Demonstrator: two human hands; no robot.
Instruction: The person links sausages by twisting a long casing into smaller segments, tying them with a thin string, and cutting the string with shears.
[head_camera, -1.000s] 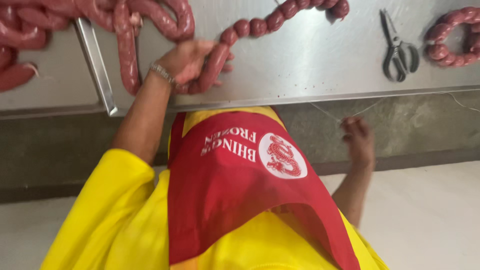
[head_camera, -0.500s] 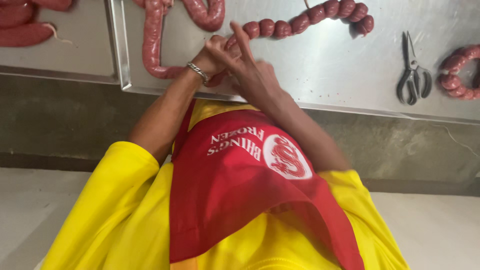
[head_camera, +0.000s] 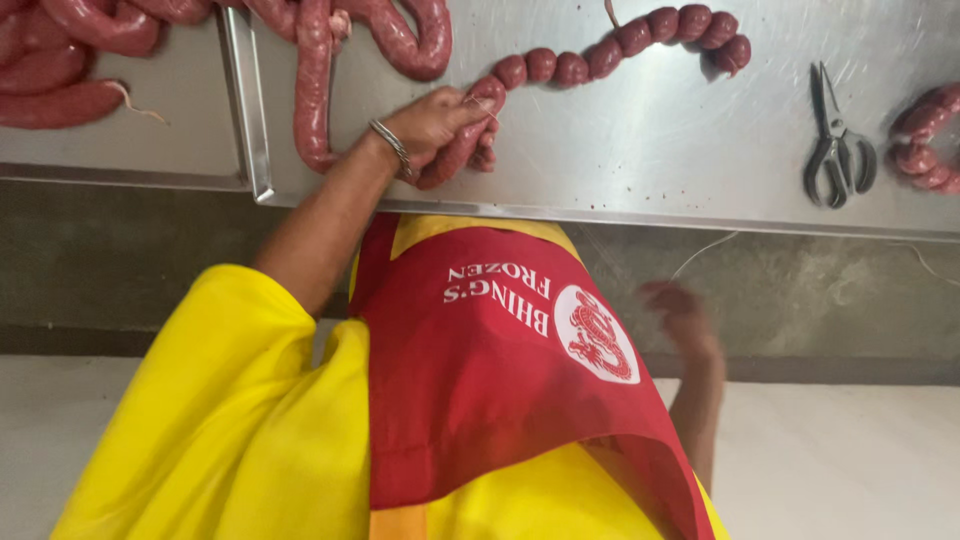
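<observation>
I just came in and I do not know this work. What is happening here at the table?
A person in a yellow shirt and red apron works at a steel table. The left hand grips a long red sausage where a chain of short tied links begins. The right hand is below the table edge, blurred, pulling a thin white string. Scissors lie unused on the table, and more sausage coils rest to the side.
</observation>
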